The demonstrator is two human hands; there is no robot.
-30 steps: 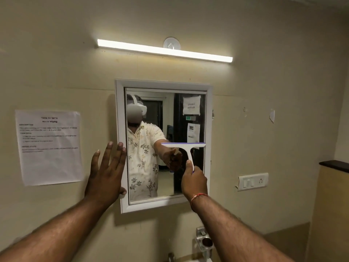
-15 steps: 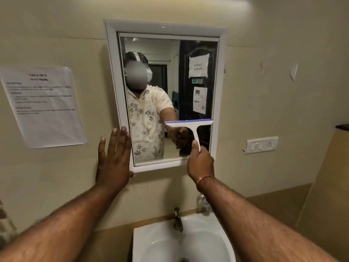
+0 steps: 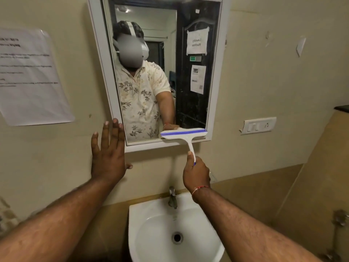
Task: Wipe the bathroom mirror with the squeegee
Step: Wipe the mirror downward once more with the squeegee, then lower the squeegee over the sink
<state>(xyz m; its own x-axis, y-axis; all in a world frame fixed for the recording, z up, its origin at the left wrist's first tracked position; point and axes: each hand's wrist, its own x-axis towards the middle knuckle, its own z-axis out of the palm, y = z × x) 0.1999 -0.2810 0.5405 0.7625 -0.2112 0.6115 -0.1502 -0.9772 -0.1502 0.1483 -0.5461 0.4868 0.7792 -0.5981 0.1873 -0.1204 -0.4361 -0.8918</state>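
Observation:
A white-framed mirror [image 3: 215, 76] hangs on the beige wall above the sink. The white squeegee [image 3: 184, 134] with a blue blade lies against the bottom right of the glass, its blade level and its head overlapping the lower frame. My right hand [image 3: 196, 173] grips the squeegee's handle from below. My left hand [image 3: 107, 154] is flat with fingers spread, on or near the wall beside the mirror's lower left corner, holding nothing. The glass reflects a person in a floral shirt and a dark door.
A white sink [image 3: 151, 233] with a metal tap [image 3: 172, 197] sits directly below my arms. A printed sheet [image 3: 30, 78] is taped to the wall at left. A switch plate [image 3: 258, 125] is on the wall to the right, with a tan partition further right.
The squeegee has travelled down the right side of the glass from mid-height to the bottom edge. My view has tilted down, bringing the sink into sight. My left hand stays by the frame.

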